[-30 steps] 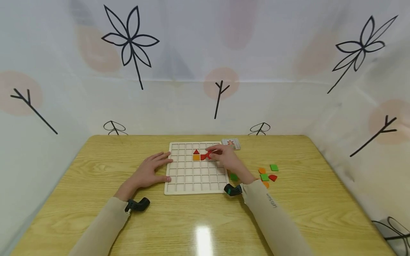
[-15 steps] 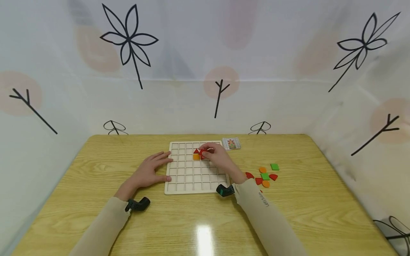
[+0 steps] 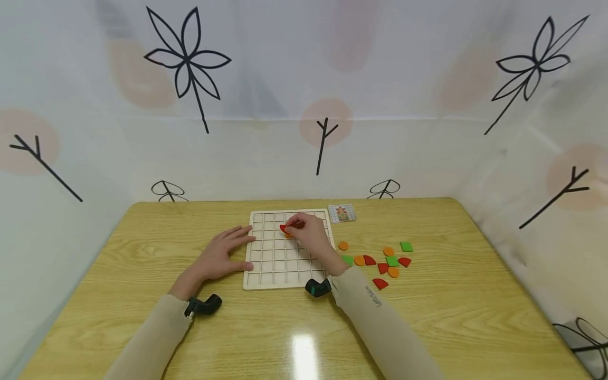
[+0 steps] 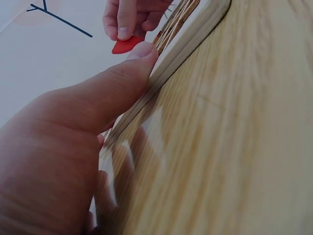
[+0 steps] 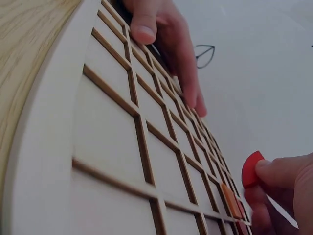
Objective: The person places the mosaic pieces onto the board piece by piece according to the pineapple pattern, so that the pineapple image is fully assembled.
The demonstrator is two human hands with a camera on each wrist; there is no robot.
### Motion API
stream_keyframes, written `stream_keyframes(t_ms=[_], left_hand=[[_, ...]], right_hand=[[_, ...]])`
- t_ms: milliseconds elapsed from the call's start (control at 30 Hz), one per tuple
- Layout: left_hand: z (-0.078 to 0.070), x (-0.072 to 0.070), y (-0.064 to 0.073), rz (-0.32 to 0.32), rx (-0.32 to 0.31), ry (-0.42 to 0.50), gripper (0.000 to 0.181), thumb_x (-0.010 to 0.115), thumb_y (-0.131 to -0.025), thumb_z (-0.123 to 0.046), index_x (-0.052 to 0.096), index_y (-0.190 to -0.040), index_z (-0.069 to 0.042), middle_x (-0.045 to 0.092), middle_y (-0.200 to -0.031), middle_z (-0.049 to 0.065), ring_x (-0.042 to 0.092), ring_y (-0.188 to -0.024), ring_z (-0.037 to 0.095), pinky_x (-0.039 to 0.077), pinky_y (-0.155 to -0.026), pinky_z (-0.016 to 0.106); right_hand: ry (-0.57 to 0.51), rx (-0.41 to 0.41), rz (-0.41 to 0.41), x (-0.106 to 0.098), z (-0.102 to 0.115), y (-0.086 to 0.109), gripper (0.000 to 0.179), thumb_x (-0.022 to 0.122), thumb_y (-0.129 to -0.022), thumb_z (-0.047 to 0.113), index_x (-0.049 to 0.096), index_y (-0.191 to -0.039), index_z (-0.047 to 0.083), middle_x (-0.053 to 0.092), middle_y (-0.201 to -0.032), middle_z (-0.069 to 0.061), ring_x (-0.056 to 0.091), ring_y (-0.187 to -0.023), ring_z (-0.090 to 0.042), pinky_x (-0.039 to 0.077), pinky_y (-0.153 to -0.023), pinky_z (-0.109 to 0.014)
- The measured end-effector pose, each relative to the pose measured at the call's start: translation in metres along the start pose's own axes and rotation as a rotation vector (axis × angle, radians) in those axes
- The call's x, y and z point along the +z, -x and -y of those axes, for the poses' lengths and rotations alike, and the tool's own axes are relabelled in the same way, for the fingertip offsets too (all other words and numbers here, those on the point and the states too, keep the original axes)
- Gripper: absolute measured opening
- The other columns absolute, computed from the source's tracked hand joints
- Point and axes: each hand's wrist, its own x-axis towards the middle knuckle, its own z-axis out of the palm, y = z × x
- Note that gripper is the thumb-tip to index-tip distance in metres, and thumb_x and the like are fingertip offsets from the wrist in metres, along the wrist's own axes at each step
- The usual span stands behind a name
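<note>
The white grid board (image 3: 264,267) lies on the table, its squares divided by thin wooden ridges. My right hand (image 3: 311,235) is over its upper middle, pinching a red quarter-circle piece (image 5: 251,170) between thumb and fingers, tilted above the grid in the right wrist view. Beneath that hand, an orange square piece (image 5: 231,200) sits in a cell, with bits of red pieces (image 5: 241,227) beside it; the fingers hide most of these in the head view. Along the board's left edge rests my left hand (image 3: 222,254), fingers spread and thumb on the rim.
To the board's right lie loose orange circles (image 3: 343,246), green squares (image 3: 406,246) and red quarter-circles (image 3: 380,284). A card with a gridded picture (image 3: 342,212) is by the top right corner. A patterned cloth (image 3: 256,158) stands behind the table.
My right hand has moved left across the board with the red quarter-circle piece, uncovering loose pieces on the right. It now covers the red triangle. The left hand has stayed in place.
</note>
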Motion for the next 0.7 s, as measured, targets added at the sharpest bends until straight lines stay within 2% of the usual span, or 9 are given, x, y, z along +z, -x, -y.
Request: stream_keyframes(t_ms=[167, 300, 700], left_hand=[[0.0, -0.001, 0.001, 0.002, 0.002, -0.003, 0.074, 0.075, -0.083, -0.054, 0.055, -0.145, -0.018, 0.035, -0.159, 0.002, 0.026, -0.147, 0.033, 0.019, -0.113, 0.063], [0.001, 0.0, 0.001, -0.003, 0.009, -0.002, 0.074, 0.076, -0.083, -0.054, 0.056, -0.144, -0.017, 0.036, -0.159, 0.003, 0.027, -0.146, 0.034, 0.02, -0.112, 0.063], [0.003, 0.0, 0.0, -0.005, 0.01, -0.011, 0.074, 0.075, -0.083, -0.053, 0.055, -0.145, -0.017, 0.035, -0.159, 0.004, 0.026, -0.146, 0.035, 0.021, -0.112, 0.064]], right_hand=[[0.009, 0.016, -0.031, 0.011, 0.003, -0.002, 0.003, 0.075, -0.09, 0.011, 0.076, -0.092, 0.008, 0.07, -0.085, 0.001, 0.064, -0.078, -0.016, 0.054, -0.071, -0.032], [0.071, 0.029, -0.024, 0.018, 0.002, -0.002, 0.005, 0.074, -0.091, 0.014, 0.076, -0.092, 0.009, 0.068, -0.083, 0.003, 0.061, -0.076, -0.014, 0.051, -0.07, -0.031], [0.152, 0.019, -0.036, 0.022, 0.002, -0.001, 0.004, 0.075, -0.09, 0.012, 0.075, -0.089, 0.008, 0.063, -0.088, -0.001, 0.058, -0.077, -0.016, 0.051, -0.07, -0.031]])
